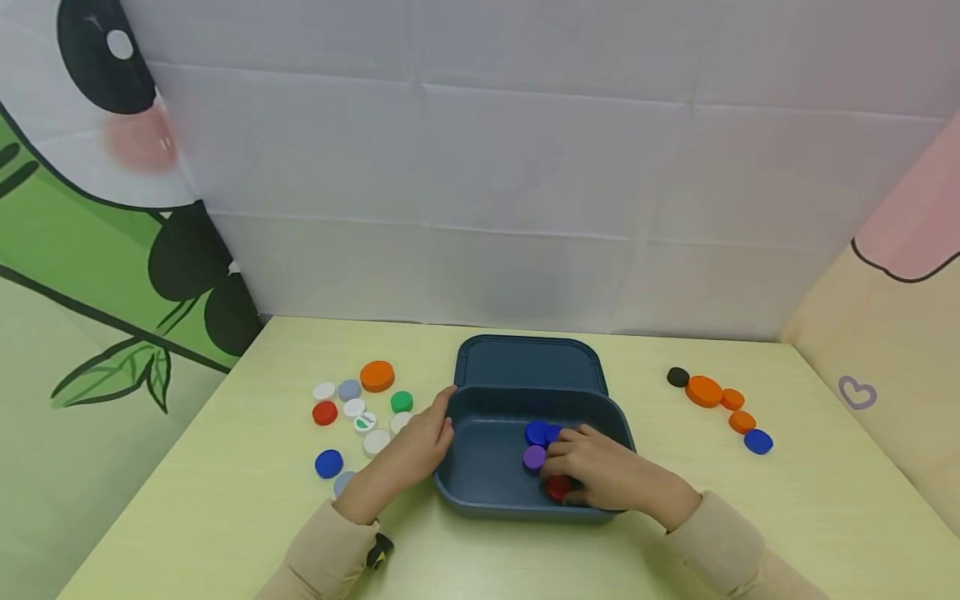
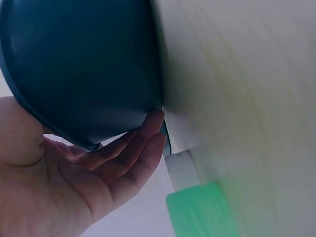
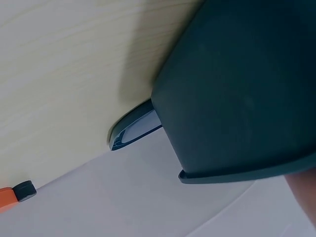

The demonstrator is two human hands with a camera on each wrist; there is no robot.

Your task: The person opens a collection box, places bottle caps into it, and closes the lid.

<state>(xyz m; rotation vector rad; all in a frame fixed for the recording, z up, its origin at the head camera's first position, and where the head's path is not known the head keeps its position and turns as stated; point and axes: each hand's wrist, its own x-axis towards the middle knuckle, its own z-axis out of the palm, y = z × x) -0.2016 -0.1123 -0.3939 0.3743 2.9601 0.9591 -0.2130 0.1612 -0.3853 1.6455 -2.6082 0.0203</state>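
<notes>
A dark blue-green plastic box stands in the middle of the table, its inside facing up. My left hand holds the box's left side; the left wrist view shows the fingers against its outer wall. Inside the box is my right hand, fingers bent down over a red bottle cap that sits between fingertips and thumb. Close to those fingers lie a purple cap and blue caps. The box wall hides the right fingers in the right wrist view.
The matching lid lies behind the box. Left of it are scattered caps: a large orange cap, a green cap, a red cap, several white and blue ones. At right lie orange caps, a black cap and a blue cap.
</notes>
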